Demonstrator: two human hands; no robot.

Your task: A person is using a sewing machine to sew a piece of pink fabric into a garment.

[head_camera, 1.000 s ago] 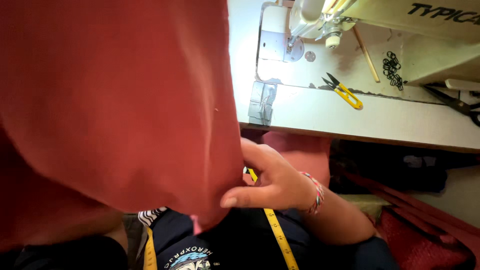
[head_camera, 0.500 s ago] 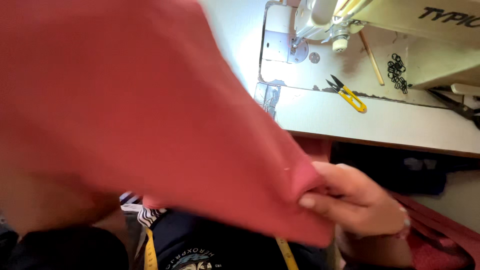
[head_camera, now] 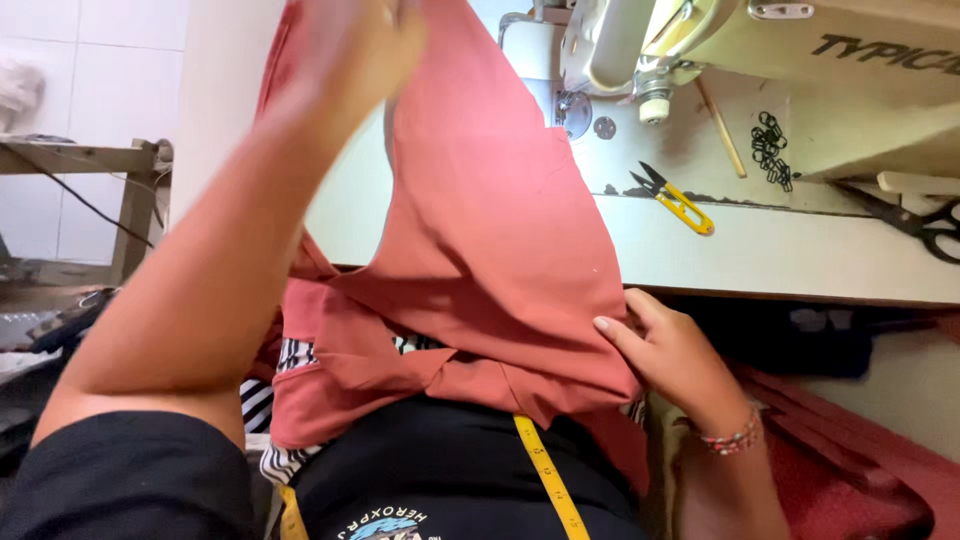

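A piece of rust-red fabric (head_camera: 490, 250) hangs from my raised left hand (head_camera: 355, 40) down to my lap. That hand grips the cloth's top edge, up near the top of the view and blurred. Lower right, my right hand (head_camera: 665, 355) pinches the cloth's lower right edge just below the table's front edge; a beaded bracelet sits on that wrist. A yellow tape measure (head_camera: 545, 475) runs down over my dark shirt under the cloth.
A cream sewing machine (head_camera: 760, 40) stands on the white table (head_camera: 800, 260). Yellow thread snips (head_camera: 680, 200) lie on it, with large dark scissors (head_camera: 915, 215) at the right edge. More red fabric (head_camera: 860, 470) lies lower right. A wooden bench (head_camera: 90, 160) stands at left.
The cloth filled the left of the view before; my left hand has lifted it high and toward the middle. My right hand has shifted along the lower edge, still holding it.
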